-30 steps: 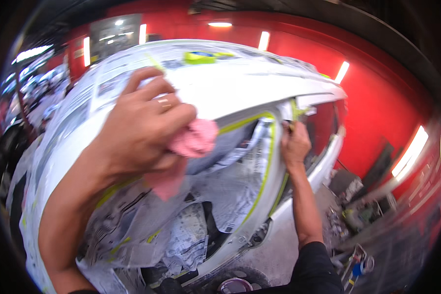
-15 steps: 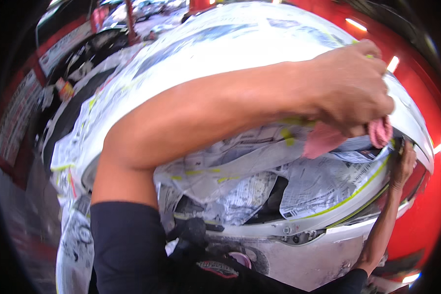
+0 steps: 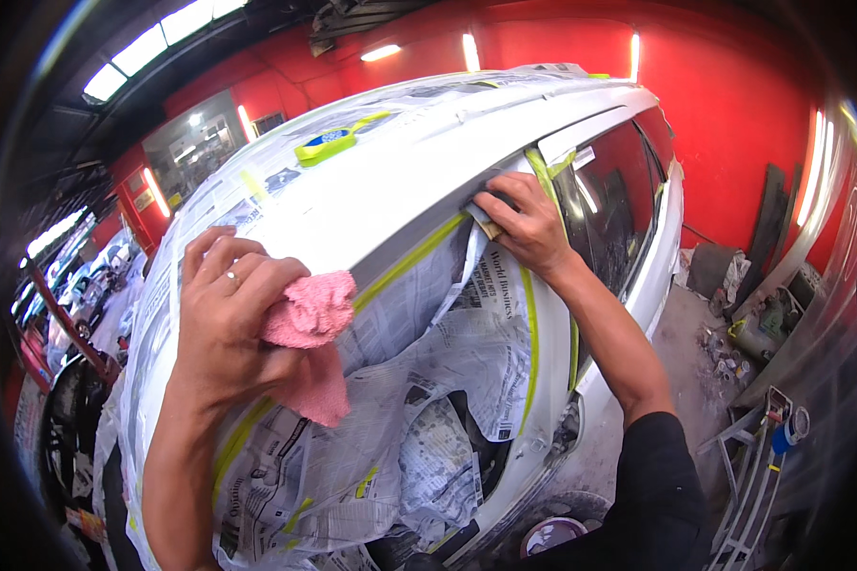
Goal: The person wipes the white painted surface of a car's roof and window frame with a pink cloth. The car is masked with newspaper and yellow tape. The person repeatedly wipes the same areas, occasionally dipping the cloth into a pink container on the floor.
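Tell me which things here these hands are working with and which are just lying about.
In use:
pink cloth, in the left hand
small pad, in the right hand
white car, with newspaper covering and yellow-green tape

Apparently just lying about:
metal frame at lower right
dark panels by the red wall

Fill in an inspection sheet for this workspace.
Surface: white car roof; opening below masked with newspaper and yellow-green tape strips.
Job's things: pink cloth; small flat pad at the roof's lower edge; yellow-green tape roll on the roof covering.
Clutter: jumbled items on the floor near the wall; blue-and-white container at right.
Hands: left hand grips the cloth; right hand holds the pad.
Cables: nothing clearly seen.
Surroundings: red wall, lit tube lights.
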The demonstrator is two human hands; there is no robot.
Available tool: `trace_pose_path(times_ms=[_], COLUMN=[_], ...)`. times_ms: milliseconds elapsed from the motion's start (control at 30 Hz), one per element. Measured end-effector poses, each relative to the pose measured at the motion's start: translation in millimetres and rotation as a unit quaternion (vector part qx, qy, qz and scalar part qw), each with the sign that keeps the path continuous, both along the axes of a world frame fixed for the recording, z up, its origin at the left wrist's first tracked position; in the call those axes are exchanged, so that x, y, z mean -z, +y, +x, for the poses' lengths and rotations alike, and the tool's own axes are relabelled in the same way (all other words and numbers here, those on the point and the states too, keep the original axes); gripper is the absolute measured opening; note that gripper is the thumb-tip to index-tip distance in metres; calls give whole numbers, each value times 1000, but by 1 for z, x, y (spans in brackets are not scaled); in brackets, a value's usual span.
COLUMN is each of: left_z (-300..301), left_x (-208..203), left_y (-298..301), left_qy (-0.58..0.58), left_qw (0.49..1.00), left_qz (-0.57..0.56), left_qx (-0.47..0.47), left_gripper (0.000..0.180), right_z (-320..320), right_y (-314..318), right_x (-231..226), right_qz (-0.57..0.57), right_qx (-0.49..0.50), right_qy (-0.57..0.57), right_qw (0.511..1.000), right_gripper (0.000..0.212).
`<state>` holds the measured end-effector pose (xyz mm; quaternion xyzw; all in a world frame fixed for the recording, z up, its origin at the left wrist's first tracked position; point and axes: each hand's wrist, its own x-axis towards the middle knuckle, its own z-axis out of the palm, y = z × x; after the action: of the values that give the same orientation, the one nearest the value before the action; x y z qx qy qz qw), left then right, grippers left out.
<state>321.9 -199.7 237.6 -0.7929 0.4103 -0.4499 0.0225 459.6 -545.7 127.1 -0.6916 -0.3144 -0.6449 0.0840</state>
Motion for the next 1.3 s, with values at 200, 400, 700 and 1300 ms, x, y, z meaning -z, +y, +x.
trace_pose_path(times_ms=[200, 400, 700, 1300], left_z=[7, 9, -22, -133], left_x=[1, 0, 35, 261], left_y=[-6, -18, -25, -152], left_qy=[-9, 11, 31, 424], left_qw=[1000, 1000, 991, 845], left_qz=[2, 25, -63, -322], left_qx=[17, 6, 111, 43], left_gripper=[43, 40, 58, 61], right_z=[18, -11, -149, -243], right_y=[-10, 62, 94, 89], right_x=[-6, 3, 52, 192], right_qz=[-4, -70, 328, 361], right_qx=[64, -69, -401, -55], right_qy=[-50, -105, 431, 336], right_qw=[997, 990, 739, 868], right_gripper=[20, 17, 20, 26])
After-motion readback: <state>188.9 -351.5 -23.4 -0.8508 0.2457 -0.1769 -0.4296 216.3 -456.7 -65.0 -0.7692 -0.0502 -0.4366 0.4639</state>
